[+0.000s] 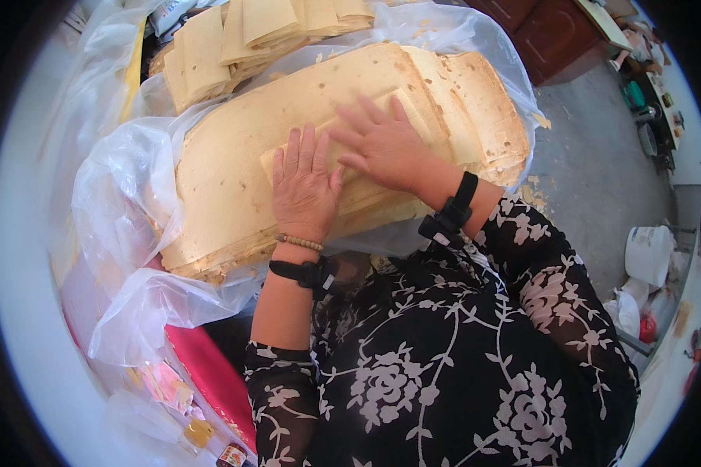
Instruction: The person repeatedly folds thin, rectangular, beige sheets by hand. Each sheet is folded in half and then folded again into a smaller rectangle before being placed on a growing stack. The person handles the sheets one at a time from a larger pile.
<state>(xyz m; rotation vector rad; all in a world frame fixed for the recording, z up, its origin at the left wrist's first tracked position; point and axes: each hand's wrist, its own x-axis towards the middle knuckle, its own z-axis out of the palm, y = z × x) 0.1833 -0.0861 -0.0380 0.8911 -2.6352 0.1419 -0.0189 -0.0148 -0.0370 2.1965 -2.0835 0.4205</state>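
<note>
A thick stack of large, thin, tan sheets that look like flatbread (230,175) lies in front of me, with brown-spotted, ragged edges. On top of it is a smaller folded flatbread sheet (418,123), partly covered by my hands. My left hand (308,183) rests flat on the folded sheet's left part, fingers stretched out and pointing away from me. Over its middle and right part, my right hand (385,148) is spread palm down, its fingers slightly blurred by motion. Neither hand grips anything.
Behind the stack, folded flatbread pieces (269,31) are piled up. Clear plastic sheeting (125,175) lies bunched around the stack. A red surface (210,381) shows at the lower left. To the right are a grey floor (592,156), a white bucket (649,255) and a dark red cabinet (557,43).
</note>
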